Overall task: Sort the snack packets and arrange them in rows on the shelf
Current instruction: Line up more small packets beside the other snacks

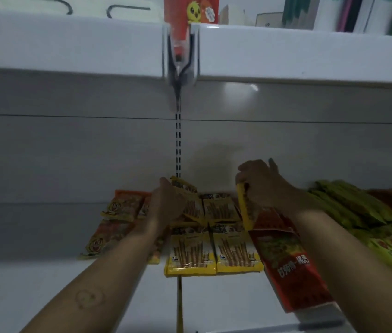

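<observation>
- The left grip (166, 205) is holding a tilted yellow packet (190, 200) by its left edge at the back of the shelf (45, 236), its long axis leaning away to the left.
- The right grip (262, 186) is pinching a second yellow packet (245, 210) that is standing edge-on, long axis nearly upright.
- Between the forearms, flat yellow packets (191, 253) are lying in rows, long axes pointing front to back; pictured sticks are showing, but the dark header lettering is too blurred to read.
- A red packet (288, 260) is lying just beside them on the right, showing white Chinese characters that I cannot make out.
- Orange smiley-face packets (118, 207) are sitting on the left and green packets (349, 207) on the right.
</observation>
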`<state>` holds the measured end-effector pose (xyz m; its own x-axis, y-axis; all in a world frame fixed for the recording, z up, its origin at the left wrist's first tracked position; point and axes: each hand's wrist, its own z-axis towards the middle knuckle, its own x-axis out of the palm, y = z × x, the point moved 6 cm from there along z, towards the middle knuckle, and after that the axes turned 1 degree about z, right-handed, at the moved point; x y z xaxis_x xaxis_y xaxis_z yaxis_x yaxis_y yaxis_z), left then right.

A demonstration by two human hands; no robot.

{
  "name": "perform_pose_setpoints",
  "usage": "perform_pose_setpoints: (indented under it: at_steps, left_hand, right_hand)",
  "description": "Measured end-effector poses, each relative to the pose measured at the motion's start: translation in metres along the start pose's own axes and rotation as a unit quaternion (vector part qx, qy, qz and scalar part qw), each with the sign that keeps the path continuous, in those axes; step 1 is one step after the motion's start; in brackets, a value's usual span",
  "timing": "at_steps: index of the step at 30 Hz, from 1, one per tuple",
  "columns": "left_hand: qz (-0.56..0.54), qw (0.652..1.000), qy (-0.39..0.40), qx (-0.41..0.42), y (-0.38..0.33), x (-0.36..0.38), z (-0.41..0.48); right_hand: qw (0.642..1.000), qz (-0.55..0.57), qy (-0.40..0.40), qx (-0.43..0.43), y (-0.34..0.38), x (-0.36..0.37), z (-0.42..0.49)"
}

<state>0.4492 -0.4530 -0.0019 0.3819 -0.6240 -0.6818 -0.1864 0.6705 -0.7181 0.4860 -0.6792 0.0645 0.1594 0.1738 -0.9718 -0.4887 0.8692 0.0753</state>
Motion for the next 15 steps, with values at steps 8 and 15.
perform_pose_setpoints:
  at_steps: [8,15]
  left_hand:
    - [0.246,0.955,0.021,0.163,-0.004,-0.001,0.003]
    - [0.319,0.905,0.098,0.263,0.008,0.018,-0.002]
  right_hand:
    - [0.988,-0.080,0.001,-0.133,0.036,0.069,0.040]
    - [0.990,0.062,0.125,-0.033,0.022,0.072,0.014]
